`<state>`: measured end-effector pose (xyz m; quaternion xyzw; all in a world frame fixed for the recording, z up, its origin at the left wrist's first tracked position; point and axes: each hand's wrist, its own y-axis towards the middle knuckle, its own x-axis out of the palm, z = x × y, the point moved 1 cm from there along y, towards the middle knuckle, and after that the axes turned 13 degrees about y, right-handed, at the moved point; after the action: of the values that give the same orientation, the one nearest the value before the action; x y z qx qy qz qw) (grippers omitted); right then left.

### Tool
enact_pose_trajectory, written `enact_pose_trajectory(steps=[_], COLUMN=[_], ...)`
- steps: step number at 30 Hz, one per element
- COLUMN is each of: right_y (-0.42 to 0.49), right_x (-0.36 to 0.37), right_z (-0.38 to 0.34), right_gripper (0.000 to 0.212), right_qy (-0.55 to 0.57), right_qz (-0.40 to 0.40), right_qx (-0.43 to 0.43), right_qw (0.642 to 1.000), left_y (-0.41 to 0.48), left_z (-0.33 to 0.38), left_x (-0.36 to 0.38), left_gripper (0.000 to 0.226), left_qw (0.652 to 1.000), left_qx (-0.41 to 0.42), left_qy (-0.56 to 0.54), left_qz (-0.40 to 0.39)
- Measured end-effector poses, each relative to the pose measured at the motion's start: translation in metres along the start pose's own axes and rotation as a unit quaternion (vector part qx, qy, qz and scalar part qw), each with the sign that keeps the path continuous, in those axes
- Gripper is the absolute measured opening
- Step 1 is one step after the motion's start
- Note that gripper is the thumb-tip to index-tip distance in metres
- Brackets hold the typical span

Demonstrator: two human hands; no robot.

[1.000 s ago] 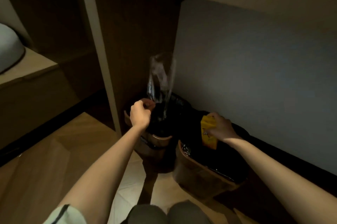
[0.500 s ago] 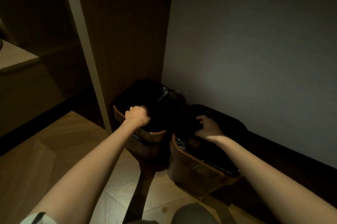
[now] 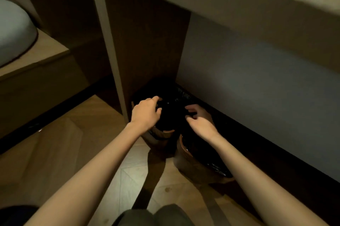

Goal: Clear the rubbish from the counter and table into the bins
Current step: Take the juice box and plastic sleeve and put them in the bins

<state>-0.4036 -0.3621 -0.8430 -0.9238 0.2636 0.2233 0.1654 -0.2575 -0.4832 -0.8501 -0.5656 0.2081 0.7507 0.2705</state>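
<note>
Two brown bins with black liners stand side by side on the floor under a counter. The left bin [image 3: 161,133] sits against the wooden panel; the right bin [image 3: 185,156] is nearer to me. My left hand [image 3: 146,112] hovers over the left bin's mouth, fingers apart and empty. My right hand [image 3: 199,121] is over the gap between the bins, fingers loosely spread, holding nothing. The insides of both bins are too dark to see.
A dark wooden panel [image 3: 145,41] and a pale upright post [image 3: 108,41] rise behind the left bin. A grey wall [image 3: 257,78] runs to the right under the counter edge [image 3: 239,1]. A low wooden ledge [image 3: 36,64] with a white rounded object [image 3: 12,30] is at left.
A clear bottle in my left hand and a yellow carton in my right were there one second ago; both are gone and my hands have opened over the bins. The camera has pulled back.
</note>
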Motion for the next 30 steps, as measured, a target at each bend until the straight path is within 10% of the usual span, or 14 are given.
enact_pose_trajectory(steps=[19, 30], right_y=[-0.141, -0.190], right_x=[-0.090, -0.113], right_z=[-0.387, -0.497], right_gripper=[0.031, 0.031], right_qy=[0.029, 0.010], right_qz=[-0.190, -0.271], right_qx=[-0.054, -0.185], right_qw=[0.980, 0.945], left_y=[-0.157, -0.244], left_z=[0.056, 0.065], left_x=[-0.393, -0.519], left_gripper=[0.037, 0.040], left_qw=[0.972, 0.929], left_qx=[-0.228, -0.332], left_qy=[-0.043, -0.035], left_qz=[0.045, 0.159])
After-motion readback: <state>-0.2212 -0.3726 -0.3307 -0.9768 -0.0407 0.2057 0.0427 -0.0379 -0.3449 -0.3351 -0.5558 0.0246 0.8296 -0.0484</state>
